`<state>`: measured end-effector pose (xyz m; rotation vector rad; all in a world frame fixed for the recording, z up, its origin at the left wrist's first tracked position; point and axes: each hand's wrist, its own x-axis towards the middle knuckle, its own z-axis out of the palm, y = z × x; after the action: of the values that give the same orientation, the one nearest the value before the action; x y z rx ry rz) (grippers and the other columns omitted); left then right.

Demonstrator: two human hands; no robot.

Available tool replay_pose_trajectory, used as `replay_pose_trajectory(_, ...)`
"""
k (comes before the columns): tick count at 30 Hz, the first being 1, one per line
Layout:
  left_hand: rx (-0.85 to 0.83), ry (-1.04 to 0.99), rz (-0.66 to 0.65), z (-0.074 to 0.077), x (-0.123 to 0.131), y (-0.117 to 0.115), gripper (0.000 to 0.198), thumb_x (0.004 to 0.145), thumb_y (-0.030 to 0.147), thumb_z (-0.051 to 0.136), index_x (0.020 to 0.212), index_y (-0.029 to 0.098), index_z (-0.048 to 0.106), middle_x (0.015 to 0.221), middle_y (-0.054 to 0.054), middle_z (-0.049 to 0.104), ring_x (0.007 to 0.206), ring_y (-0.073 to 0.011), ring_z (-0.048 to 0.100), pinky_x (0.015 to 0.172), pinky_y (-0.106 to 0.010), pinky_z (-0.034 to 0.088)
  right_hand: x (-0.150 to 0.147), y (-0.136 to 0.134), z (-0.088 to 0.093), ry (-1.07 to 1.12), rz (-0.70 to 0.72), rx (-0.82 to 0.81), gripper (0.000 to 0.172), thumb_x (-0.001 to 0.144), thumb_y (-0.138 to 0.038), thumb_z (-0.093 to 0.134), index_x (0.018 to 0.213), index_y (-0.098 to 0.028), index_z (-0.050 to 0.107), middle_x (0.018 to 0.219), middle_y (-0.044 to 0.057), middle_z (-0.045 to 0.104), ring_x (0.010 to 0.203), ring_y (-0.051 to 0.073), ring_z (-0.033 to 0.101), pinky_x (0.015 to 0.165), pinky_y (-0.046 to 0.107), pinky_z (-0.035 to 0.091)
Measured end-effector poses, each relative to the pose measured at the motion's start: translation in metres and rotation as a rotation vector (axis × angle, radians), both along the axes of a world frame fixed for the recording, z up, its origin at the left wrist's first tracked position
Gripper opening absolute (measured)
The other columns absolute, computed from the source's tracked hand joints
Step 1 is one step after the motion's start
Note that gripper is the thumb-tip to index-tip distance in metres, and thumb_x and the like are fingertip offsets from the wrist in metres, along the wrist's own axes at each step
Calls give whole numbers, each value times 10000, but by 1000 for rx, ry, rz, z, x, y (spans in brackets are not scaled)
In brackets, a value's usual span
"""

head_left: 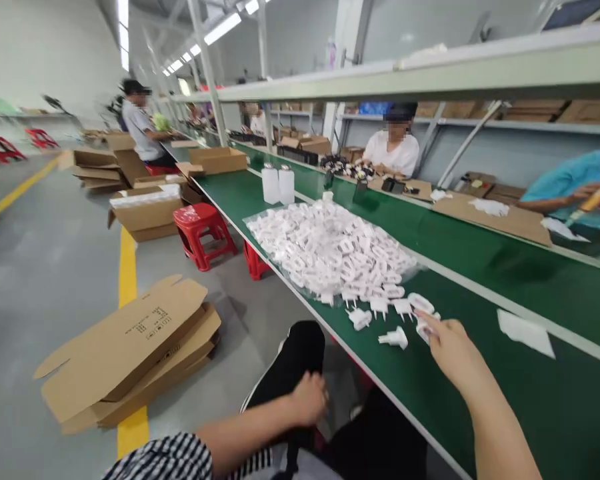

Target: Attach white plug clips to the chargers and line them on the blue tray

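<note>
A large heap of white plastic plug parts point(330, 250) lies on a clear plastic sheet on the green work table point(480, 373). Several loose parts sit at the heap's near edge. My right hand point(447, 347) reaches over the table and its fingertips pinch one white plug part point(424, 328) at the heap's edge. Another loose part point(394, 339) lies just left of that hand. My left hand point(310, 399) rests closed on my knee in black trousers, below the table edge, with nothing seen in it.
Two white bottles point(279, 183) stand behind the heap. A white paper scrap point(526, 331) lies to the right. Red stools point(200, 230) and flat cardboard boxes point(130, 353) stand on the floor at left. People work across the table and further along it.
</note>
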<state>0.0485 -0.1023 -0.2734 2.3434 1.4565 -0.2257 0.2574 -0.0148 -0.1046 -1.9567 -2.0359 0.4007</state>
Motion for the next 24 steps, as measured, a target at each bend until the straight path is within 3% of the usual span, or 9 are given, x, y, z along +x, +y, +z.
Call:
replay_pose_trajectory(3,51,13,169,5,-17,6,265,703,179,435,925,75,536,998,-148,483,980,-266,391,787,-400,340,14,-22,2,451,-154,-10,278,673,-180,405,877,-213,590,805,44,457,650,150,531,639,292,454)
replay_pose_trajectory(5,44,5,198,4,-27,8,290,715,176,399,961,82,519,1063,-143,452,1015,-264,364,796,-393,334,22,-41,-4,868,-242,5,208,598,-231,518,798,-223,573,820,20,494,704,158,542,607,268,467)
replay_pose_trajectory(7,39,-9,172,2,-30,1,302,715,191,400,982,99,509,1130,-129,411,1064,-263,317,828,-401,312,26,-59,-13,1233,-310,43,291,465,-228,641,736,-223,533,783,-10,534,755,171,553,612,245,471)
replay_pose_trajectory(9,61,-41,120,1,-26,-11,294,704,217,427,970,128,515,1163,-111,390,1107,-274,261,855,-455,272,27,-73,-20,1454,-350,60,392,362,-194,704,698,-213,505,742,-23,560,771,174,563,623,220,471)
replay_pose_trajectory(13,168,-195,2,13,-16,-34,206,687,212,464,874,173,541,1134,-82,431,1113,-286,260,842,-569,214,22,-82,-27,1586,-383,131,421,353,-210,739,695,-208,493,713,-6,597,709,139,578,550,164,468)
replay_pose_trajectory(16,262,-446,-13,31,-17,-38,146,700,172,458,820,184,539,1037,-47,503,1031,-218,381,844,-452,314,21,-81,-29,1604,-442,237,398,374,-218,739,705,-196,518,700,-2,602,695,123,577,522,145,465)
replay_pose_trajectory(20,387,-813,6,57,-15,-35,129,739,130,411,799,178,516,802,-9,575,757,-107,506,695,-246,426,24,-78,-32,1627,-480,252,364,366,-227,745,672,-168,558,757,8,600,802,146,561,610,162,474)
replay_pose_trajectory(24,673,-938,-135,86,6,-18,93,733,141,443,789,174,508,858,-22,561,852,-129,469,756,-264,407,26,-79,-36,1639,-457,286,351,353,-208,760,649,-198,570,716,-32,592,820,142,559,708,181,453)
